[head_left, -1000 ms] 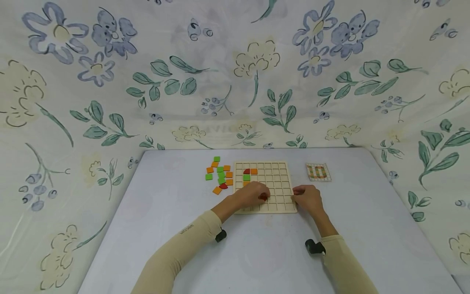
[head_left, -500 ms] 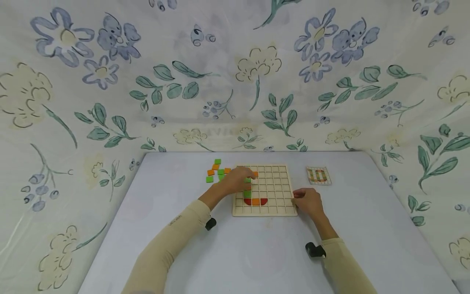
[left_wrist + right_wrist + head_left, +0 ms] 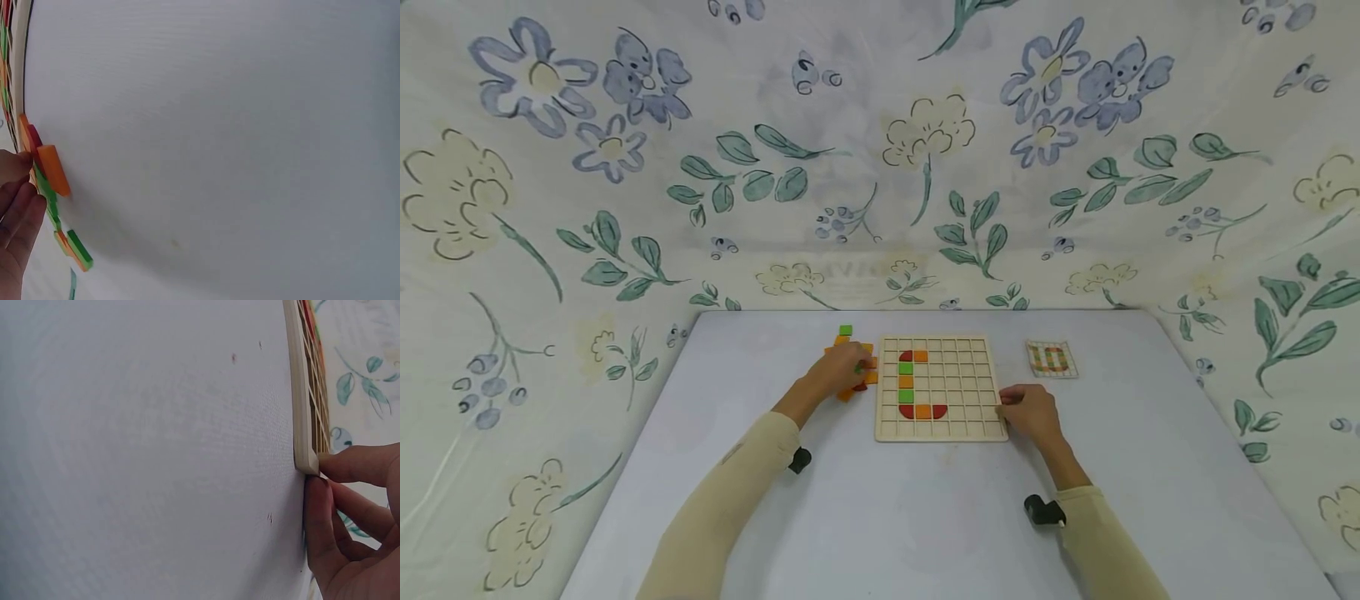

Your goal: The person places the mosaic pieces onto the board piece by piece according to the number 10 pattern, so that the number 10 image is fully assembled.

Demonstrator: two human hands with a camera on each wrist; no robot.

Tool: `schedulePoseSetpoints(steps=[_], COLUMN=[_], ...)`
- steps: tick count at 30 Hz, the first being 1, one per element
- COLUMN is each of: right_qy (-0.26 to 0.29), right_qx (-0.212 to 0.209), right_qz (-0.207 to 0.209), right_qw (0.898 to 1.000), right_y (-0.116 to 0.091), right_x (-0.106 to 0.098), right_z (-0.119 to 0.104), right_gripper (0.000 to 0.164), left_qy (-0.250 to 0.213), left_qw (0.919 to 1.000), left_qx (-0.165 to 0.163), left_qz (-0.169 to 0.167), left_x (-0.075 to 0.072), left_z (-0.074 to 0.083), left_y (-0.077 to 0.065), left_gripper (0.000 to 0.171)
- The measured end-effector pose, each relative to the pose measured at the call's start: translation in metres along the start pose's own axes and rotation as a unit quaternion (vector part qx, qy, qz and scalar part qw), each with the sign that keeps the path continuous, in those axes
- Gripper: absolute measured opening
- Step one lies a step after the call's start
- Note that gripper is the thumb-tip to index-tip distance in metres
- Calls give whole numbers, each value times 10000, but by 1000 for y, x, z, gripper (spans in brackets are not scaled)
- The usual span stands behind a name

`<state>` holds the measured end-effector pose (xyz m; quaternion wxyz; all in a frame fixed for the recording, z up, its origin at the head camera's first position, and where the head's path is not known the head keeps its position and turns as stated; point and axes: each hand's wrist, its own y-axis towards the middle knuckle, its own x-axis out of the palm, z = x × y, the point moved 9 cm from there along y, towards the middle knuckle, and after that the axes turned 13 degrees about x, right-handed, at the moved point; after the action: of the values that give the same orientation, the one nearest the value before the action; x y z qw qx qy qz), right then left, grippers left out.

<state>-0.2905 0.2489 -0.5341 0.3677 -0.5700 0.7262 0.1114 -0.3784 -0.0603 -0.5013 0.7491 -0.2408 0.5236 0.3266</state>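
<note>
A square wooden grid board (image 3: 966, 404) lies flat on the table, with red, orange and green tiles (image 3: 906, 382) set in its cells as a C-like shape. Left of it, my left hand (image 3: 835, 371) is among the loose tiles (image 3: 53, 172), thumb and fingertips around a green one; I cannot tell whether it is pinched. My right hand (image 3: 1030, 408) pinches the board's right edge near the front corner. In the right wrist view, the thumb is on the board's (image 3: 302, 425) rim and the forefinger against its side.
A small pattern card (image 3: 1051, 359) with orange and green figures lies right of the board. One green tile (image 3: 846, 330) sits at the far end of the loose group. A floral cloth (image 3: 880, 167) hangs behind the table (image 3: 940, 517).
My left hand has left the board, moving left to the loose tiles. The red tile it held now sits at the lower end of the shape. My right hand stays at the board's edge.
</note>
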Motion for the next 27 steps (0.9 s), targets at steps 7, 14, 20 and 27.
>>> schedulePoseSetpoints(steps=[7, 14, 20, 27], right_qy=[-54, 18, -6, -2], right_qx=[30, 9, 18, -3], right_qz=[11, -5, -25, -22], right_qw=[10000, 10000, 10000, 10000], right_y=[0, 1, 2, 2], right_x=[0, 0, 1, 1], right_z=[2, 1, 2, 1], right_gripper=[23, 23, 23, 23], left_qy=[-107, -229, -321, -378], left_qw=[9999, 9996, 9991, 9986], left_qx=[-43, 3, -118, -60], left_qz=[70, 173, 265, 353], left_x=[2, -1, -1, 1], left_z=[-10, -13, -19, -23], left_y=[-10, -15, -17, -17], left_gripper=[18, 22, 19, 18])
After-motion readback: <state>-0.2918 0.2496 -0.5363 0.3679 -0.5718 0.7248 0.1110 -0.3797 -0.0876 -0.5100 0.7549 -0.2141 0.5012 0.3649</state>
